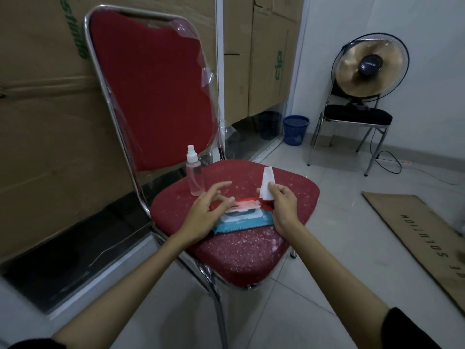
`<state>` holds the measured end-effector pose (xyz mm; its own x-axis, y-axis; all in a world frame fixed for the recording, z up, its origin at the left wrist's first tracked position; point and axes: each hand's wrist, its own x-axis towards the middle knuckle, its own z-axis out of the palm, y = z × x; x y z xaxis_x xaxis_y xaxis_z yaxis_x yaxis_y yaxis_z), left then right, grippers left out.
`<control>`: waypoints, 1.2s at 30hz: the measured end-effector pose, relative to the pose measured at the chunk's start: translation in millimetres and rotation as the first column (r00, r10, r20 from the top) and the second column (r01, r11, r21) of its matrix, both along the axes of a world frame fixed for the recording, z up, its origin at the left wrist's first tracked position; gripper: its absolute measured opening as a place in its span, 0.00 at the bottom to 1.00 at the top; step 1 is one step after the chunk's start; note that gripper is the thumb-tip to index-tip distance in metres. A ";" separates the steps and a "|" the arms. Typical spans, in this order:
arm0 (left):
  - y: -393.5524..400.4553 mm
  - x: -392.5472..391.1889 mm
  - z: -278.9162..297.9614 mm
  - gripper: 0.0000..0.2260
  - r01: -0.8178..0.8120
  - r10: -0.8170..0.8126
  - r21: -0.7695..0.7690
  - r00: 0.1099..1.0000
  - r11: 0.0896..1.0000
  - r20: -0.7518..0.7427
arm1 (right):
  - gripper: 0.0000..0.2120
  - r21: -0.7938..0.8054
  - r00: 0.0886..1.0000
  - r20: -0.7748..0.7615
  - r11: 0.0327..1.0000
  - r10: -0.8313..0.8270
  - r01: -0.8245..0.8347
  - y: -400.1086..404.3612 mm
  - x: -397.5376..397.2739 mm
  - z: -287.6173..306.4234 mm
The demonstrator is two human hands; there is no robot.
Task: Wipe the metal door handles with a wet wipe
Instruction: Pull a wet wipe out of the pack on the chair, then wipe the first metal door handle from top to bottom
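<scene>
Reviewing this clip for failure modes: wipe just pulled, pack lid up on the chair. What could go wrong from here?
1. The wipe pack lies with its lid up; left that way, the remaining wipes may dry out.
2. The spray bottle stands upright on the soft red seat close to the left hand; a nudge could tip it.
3. The right hand only pinches the wet wipe near one end, so it may slip on the way to the handles, which are out of view.

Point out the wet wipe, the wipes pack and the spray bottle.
wet wipe [267, 183], head view, middle of the sheet
wipes pack [245, 220], head view, blue front edge
spray bottle [195, 176], head view, clear body
</scene>
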<state>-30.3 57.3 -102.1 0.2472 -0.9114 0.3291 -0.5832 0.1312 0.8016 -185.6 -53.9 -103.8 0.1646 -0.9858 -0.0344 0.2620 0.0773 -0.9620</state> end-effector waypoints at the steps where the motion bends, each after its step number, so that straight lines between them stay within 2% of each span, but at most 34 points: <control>1: 1.2 2.4 0.0 0.18 -0.011 0.008 0.040 0.997 0.999 0.080 | 0.07 -0.005 1.000 -0.011 1.000 0.010 -0.010 1.1 -0.1 0.8; 3: 4.7 2.6 1.0 0.18 -0.025 0.008 0.077 0.977 0.997 0.215 | 0.07 -0.016 0.999 -0.034 0.999 0.028 -0.029 2.9 0.2 1.5; 6: 12.7 -9.0 4.8 0.19 -0.003 -0.014 0.035 0.893 0.999 0.449 | 0.08 -0.047 0.997 -0.059 0.998 0.044 -0.047 3.3 0.3 1.9; 9: 13.1 -9.1 7.6 0.21 0.019 -0.041 0.047 0.838 0.999 0.544 | 0.09 -0.087 0.988 -0.136 0.992 0.078 -0.090 3.2 1.9 6.2; 11: 10.5 -5.3 16.4 0.21 0.036 -0.102 0.152 0.884 0.988 0.456 | 0.08 -0.084 0.976 -0.185 0.988 0.116 -0.133 2.4 2.8 11.0; 12: 9.0 -3.7 23.3 0.20 0.065 -0.136 0.216 0.933 0.974 0.334 | 0.07 -0.068 0.967 -0.211 0.985 0.142 -0.159 1.6 3.9 15.5; 14: 4.4 -2.1 39.1 0.19 0.122 -0.126 0.285 0.992 0.951 -0.007 | 0.06 -0.026 0.951 -0.247 0.979 0.187 -0.200 0.9 6.1 28.8; 16: -1.3 -1.7 57.9 0.17 0.110 -0.017 0.281 0.950 0.953 -0.313 | 0.05 0.027 0.942 -0.233 0.970 0.243 -0.243 3.0 10.6 49.2; 18: -7.2 3.4 88.7 0.16 0.032 0.117 0.304 0.881 0.952 -0.458 | 0.05 0.081 0.931 -0.195 0.951 0.309 -0.298 6.1 19.3 80.5; 21: -10.6 19.8 148.9 0.13 -0.070 0.221 0.299 0.833 0.952 -0.506 | 0.06 0.092 0.894 -0.203 0.916 0.400 -0.390 14.2 35.8 137.4; 27: 11.1 47.5 296.5 0.06 -0.141 0.242 0.220 0.799 0.965 -0.551 | 0.05 0.111 0.847 -0.153 0.861 0.508 -0.497 34.6 65.0 276.8; 32: 40.0 73.3 431.0 0.02 -0.159 0.241 0.195 0.805 0.968 -0.542 | 0.06 0.050 0.762 -0.205 0.783 0.615 -0.619 46.5 91.4 412.1; 36: 66.2 87.7 538.2 0.01 -0.179 0.236 0.154 0.769 0.972 -0.594 | 0.08 0.022 0.719 -0.109 0.725 0.686 -0.688 66.7 114.1 517.7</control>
<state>57.3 123.5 436.1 0.5556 -0.8310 -0.0273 0.0202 -0.0193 0.9996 -71.5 12.8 413.9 0.7936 -0.6039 -0.0742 0.0443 0.1789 -0.9829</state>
